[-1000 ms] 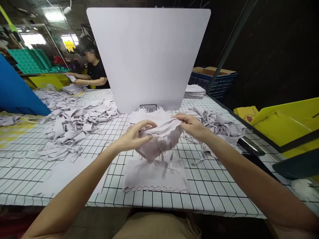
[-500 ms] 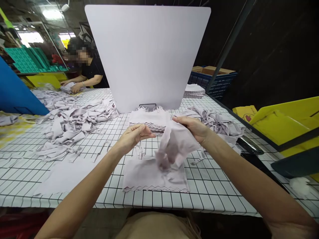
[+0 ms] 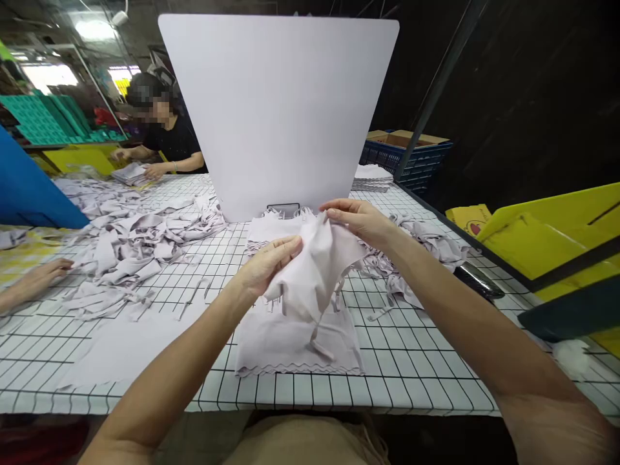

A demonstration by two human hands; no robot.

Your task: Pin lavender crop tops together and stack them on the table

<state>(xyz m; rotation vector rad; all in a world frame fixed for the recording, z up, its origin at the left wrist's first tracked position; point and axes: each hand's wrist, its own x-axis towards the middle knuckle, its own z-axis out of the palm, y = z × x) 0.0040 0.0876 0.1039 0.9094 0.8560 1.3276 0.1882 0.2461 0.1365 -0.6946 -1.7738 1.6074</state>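
Note:
A pale pinkish-grey fabric piece (image 3: 314, 271) hangs bunched between my two hands. My left hand (image 3: 274, 261) is closed on its left edge, fingers partly behind the cloth. My right hand (image 3: 361, 223) pinches its upper edge between thumb and fingers. A thin strap dangles from the lower end. Below lies a flat fabric stack (image 3: 276, 345) with a wavy front edge, close to the table's front. Behind the held cloth a second stack of wavy-edged pieces (image 3: 268, 229) is partly covered.
A white panel (image 3: 285, 116) stands upright behind the stacks. Tangled fabric pieces (image 3: 135, 248) heap at left, others (image 3: 426, 242) at right. Another person's hand (image 3: 51, 274) reaches in from the left. A person in black (image 3: 169, 145) handles cloth beyond. A black roll (image 3: 478, 279) lies at right.
My left hand has moved right and taken hold of the fabric, which was hanging from my right hand alone. My right hand has risen slightly. Another person's hand has appeared at the left.

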